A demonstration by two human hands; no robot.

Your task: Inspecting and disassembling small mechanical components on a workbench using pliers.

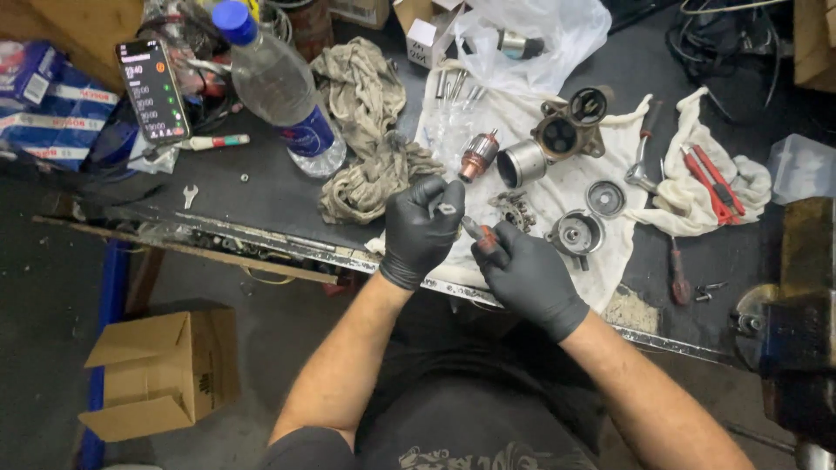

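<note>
Two black-gloved hands meet above the near edge of a cluttered desk (261, 187). The left hand (422, 231) is closed around a small metal part (447, 208) pinched at its fingertips, while the right hand (527, 277) is clamped on a red-handled tool (482, 235) whose tip points toward that part. Both hover over a stained white cloth (566, 178) spread on the desk, where pieces of a dismantled starter motor are laid out: a copper-wound armature (478, 157), a cylindrical metal casing (521, 164) just beside it, a cast housing (570, 129) with two round openings, a small gear assembly (514, 209), and two round end caps (576, 233) (605, 198). Right of the cloth, red-handled pliers (710, 178) rest on a second rag (705, 196), with a screwdriver (677, 271) near the desk's edge. To the left stand a clear plastic bottle (279, 83) with a blue cap, a crumpled grey rag (370, 130), a smartphone (154, 90) with a lit screen and a small wrench (189, 195). On the floor sits an open cardboard box (161, 372). A bench vise (797, 322) juts in at the right.
</note>
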